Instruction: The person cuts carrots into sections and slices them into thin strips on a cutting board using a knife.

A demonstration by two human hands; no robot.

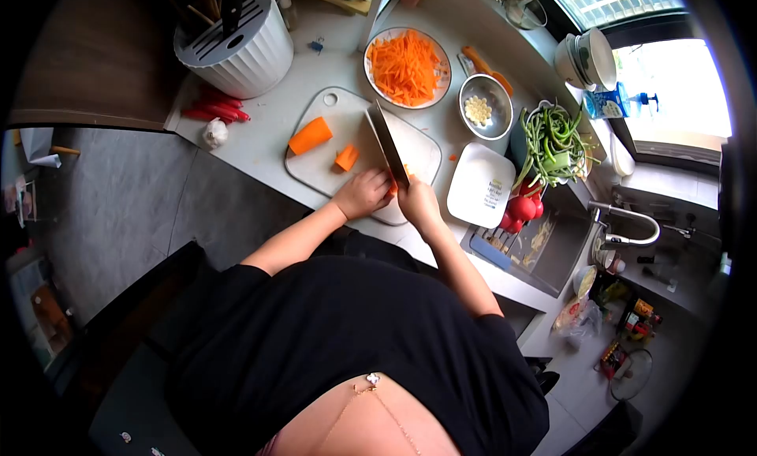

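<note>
1. From where I stand, taking the cutting board [347, 113] as the clock's centre and twelve as straight ahead of the person, a pale tabletop [268, 118] spreads all around, well lit by the window [670, 117] toward half past two.
2. The ribbed knife block [256, 57] stands at ten; the red chillies [219, 102] lie below it, just beside a garlic bulb [215, 132] at nine.
3. Toward one sits a round dish [413, 106] heaped with carrot shreds [404, 61], and at two a metal bowl [500, 109] with pale, clove-like pieces [478, 110].
4. Around three to four come a white tray [477, 172] with printed lettering, long green beans [556, 144] and red tomatoes [523, 209], near the grey sink [566, 247].
5. Grey floor [142, 188] shows at eight.
6. On the board, a thick carrot chunk [311, 136] lies toward nine, smooth and bright orange, with a smaller chunk [347, 158] between it and the left hand [364, 194].
7. That hand is narrow, its fingertips closed on a carrot piece [393, 187] toward five.
8. The right hand [420, 203] wraps the handle of a kitchen knife [385, 140], whose dark blade points to eleven beside those fingertips.
</note>
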